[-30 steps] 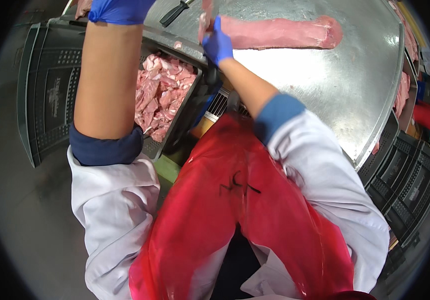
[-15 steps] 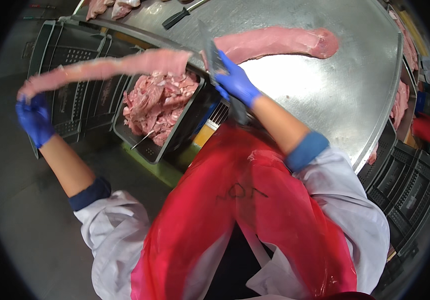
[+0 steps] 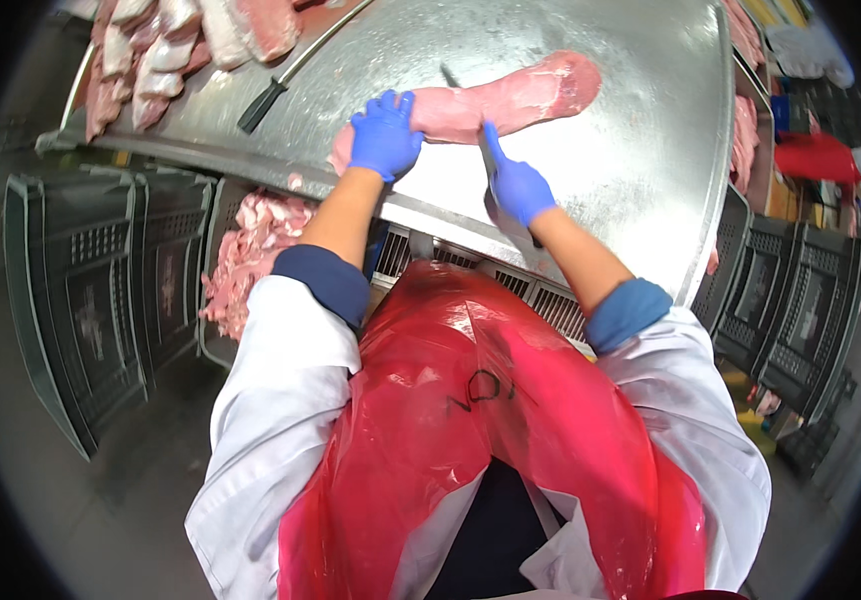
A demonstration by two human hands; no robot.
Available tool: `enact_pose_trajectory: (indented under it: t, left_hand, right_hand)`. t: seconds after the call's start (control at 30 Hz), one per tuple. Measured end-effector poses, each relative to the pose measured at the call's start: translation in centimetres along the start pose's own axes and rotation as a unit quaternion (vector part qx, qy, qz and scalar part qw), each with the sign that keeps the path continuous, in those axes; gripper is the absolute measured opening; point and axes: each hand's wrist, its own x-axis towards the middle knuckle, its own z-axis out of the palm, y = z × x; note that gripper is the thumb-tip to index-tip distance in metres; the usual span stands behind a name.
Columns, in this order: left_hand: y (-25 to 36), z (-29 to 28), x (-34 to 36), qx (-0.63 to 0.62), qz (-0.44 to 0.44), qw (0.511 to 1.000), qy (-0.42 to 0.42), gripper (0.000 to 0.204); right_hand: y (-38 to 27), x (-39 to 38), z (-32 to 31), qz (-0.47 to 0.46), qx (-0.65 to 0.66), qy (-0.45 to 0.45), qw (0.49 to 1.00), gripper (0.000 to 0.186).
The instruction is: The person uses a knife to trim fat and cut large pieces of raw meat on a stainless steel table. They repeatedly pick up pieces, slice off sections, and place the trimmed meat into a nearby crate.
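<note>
Pork loin (image 3: 465, 110) lies in the upper middle of the frame, left hand (image 3: 385, 140) laid open on its left part, right hand (image 3: 522, 190) clenched round a knife (image 3: 493, 205), and I judge slick meat slipping on the steel table (image 3: 640, 150) could swing the blade leftward.

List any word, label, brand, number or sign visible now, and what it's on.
Red apron: short black lettering on the front; I don't copy out wording.
Dark crates at left: pale printed marks, too blurred to read.
Dark crates at right: pale marks, too small to read.
</note>
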Motion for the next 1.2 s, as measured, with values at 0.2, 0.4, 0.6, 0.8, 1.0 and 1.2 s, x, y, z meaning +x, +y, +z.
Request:
enact_pose_trajectory:
  t: [0.2, 0.4, 0.6, 0.8, 1.0, 1.2]
  left_hand:
    - [-8.3, 0.0, 8.8, -0.054, -0.086, 0.993, -0.058, 0.091]
    - [-14.8, 1.3, 5.5, -0.563, -0.089, 0.814, -0.114, 0.102]
    - [11.4, -8.5, 12.6, -0.694, 0.032, 0.709, -0.121, 0.080]
    - [29.9, -13.8, 21.3, -0.590, 0.188, 0.780, -0.094, 0.061]
    - [21.0, -0.6, 12.3, -0.013, 0.045, 0.996, -0.072, 0.083]
    - [20.0, -0.2, 12.9, -0.188, -0.037, 0.968, -0.160, 0.076]
  right_hand:
    - [5.1, -9.0, 2.6, -0.056, 0.104, 0.042, 0.992, 0.072]
    - [8.1, -21.7, 0.7, 0.082, 0.274, 0.065, 0.956, 0.073]
    - [15.0, -25.4, 3.1, 0.137, 0.406, 0.234, 0.873, 0.079]
    - [20.5, -26.2, -2.4, 0.123, 0.542, 0.266, 0.787, 0.084]
    - [26.4, -31.2, 0.1, 0.142, 0.499, 0.365, 0.773, 0.081]
    - [29.5, -32.9, 2.1, 0.190, 0.520, 0.318, 0.769, 0.082]
